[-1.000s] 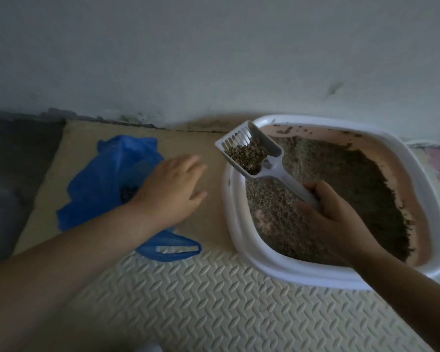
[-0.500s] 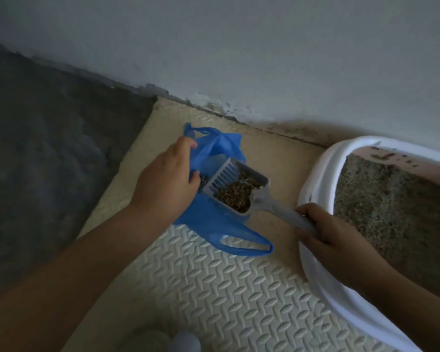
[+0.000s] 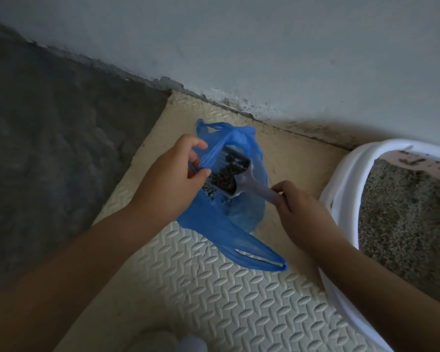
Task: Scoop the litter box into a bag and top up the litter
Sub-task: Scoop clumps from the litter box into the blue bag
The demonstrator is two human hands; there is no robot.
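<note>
Scoop (image 3: 229,176) now lowered deeper into blue bag (image 3: 214,219) than half second ago, head tilted so clumps are tipped out. Bag rim is pinched and pulled open by left hand (image 3: 173,181), mouth kept wide for dump. Scoop handle is gripped by right hand (image 3: 297,212), near litter box (image 3: 341,174) rim. Loaded scoop head lies between hands, close against left; bag is rested on foam mat (image 3: 214,288).

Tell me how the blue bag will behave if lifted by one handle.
Probably floppy: the blue bag is wrinkled film, its mouth held open by the left hand. Likely light, but may sag where litter from the scoop collects.
</note>
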